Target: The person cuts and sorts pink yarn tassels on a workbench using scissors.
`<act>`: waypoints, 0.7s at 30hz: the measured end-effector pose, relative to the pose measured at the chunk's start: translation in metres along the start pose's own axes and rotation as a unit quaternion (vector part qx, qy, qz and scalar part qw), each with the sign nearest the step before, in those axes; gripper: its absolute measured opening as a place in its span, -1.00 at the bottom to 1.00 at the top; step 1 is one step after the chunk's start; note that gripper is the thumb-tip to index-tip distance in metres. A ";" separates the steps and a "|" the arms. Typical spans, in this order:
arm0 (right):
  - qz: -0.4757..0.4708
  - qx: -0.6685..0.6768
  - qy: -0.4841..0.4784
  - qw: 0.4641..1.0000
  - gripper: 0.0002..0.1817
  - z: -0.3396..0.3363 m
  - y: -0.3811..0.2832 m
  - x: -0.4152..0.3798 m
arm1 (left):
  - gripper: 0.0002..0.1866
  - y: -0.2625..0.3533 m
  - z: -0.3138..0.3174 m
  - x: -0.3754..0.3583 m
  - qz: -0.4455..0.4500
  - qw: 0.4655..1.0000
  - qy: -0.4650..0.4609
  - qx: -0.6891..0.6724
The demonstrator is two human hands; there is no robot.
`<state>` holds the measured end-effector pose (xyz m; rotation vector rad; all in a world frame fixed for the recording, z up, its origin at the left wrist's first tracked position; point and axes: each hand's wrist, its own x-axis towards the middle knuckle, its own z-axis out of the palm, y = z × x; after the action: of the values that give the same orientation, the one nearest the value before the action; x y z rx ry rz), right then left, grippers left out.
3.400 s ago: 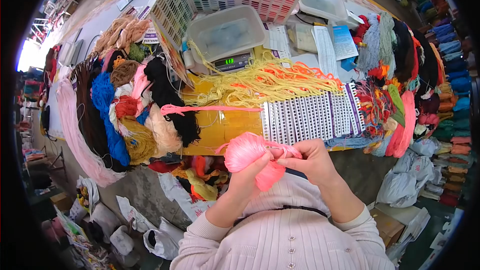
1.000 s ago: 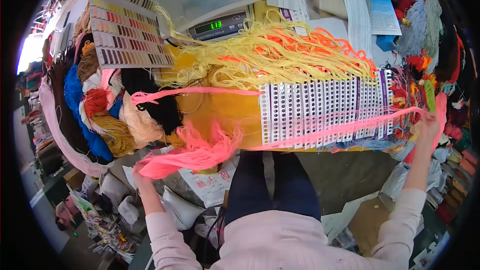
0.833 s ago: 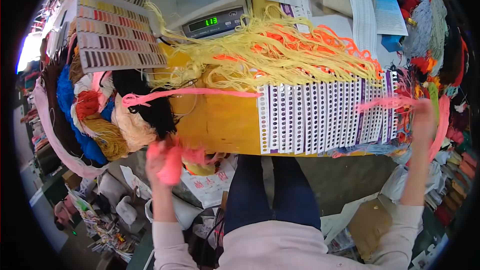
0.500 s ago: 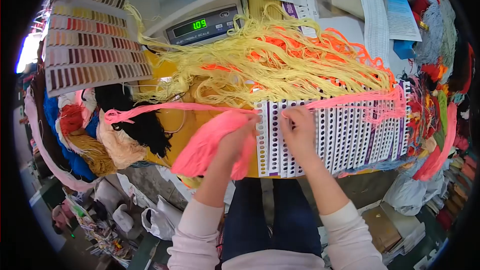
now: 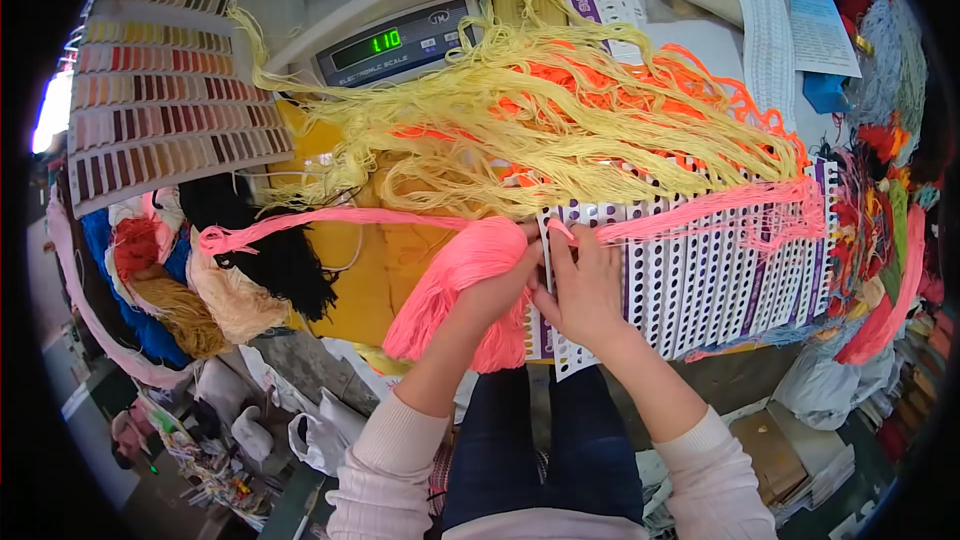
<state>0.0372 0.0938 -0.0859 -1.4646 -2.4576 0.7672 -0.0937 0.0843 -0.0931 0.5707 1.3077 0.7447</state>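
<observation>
My left hand (image 5: 508,285) is closed round a thick skein of bright pink thread (image 5: 450,290), whose loose end hangs toward the table's front edge. Beside it, my right hand (image 5: 590,290) has thumb and fingers on a white punched card (image 5: 565,355) that sticks out past the row's front edge. A pink strand runs by the right index fingertip; whether it passes through a hole is hidden. More pink thread (image 5: 700,215) stretches rightward over the row of punched cards (image 5: 700,280). Another pink length (image 5: 340,215) reaches left to a looped end.
Yellow thread (image 5: 600,130) and orange thread (image 5: 690,70) lie tangled behind the cards. An electronic scale (image 5: 400,45) reads 1.10 at the back. A thread colour chart (image 5: 180,100) and coloured skeins (image 5: 240,290) are at left, with more skeins (image 5: 885,250) at right.
Both hands have come together, the left moving right with the pink skein. The card under the right hand has slid toward me. The scale reading went from 1.09 to 1.10.
</observation>
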 end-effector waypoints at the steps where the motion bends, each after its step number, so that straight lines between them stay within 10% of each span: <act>1: 0.008 0.001 -0.013 1.000 -0.32 -0.003 -0.001 0.000 | -0.76 -0.002 -0.001 0.002 0.005 1.000 -0.002 0.000; 21: 0.043 0.263 0.081 0.960 -0.57 -0.008 0.014 0.012 | -0.85 -0.003 -0.008 -0.001 -0.021 0.994 0.008 -0.105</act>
<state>0.0450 0.1116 -0.0879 -1.3633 -1.8781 1.1555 -0.1013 0.0816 -0.0966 0.3676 1.2343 0.8417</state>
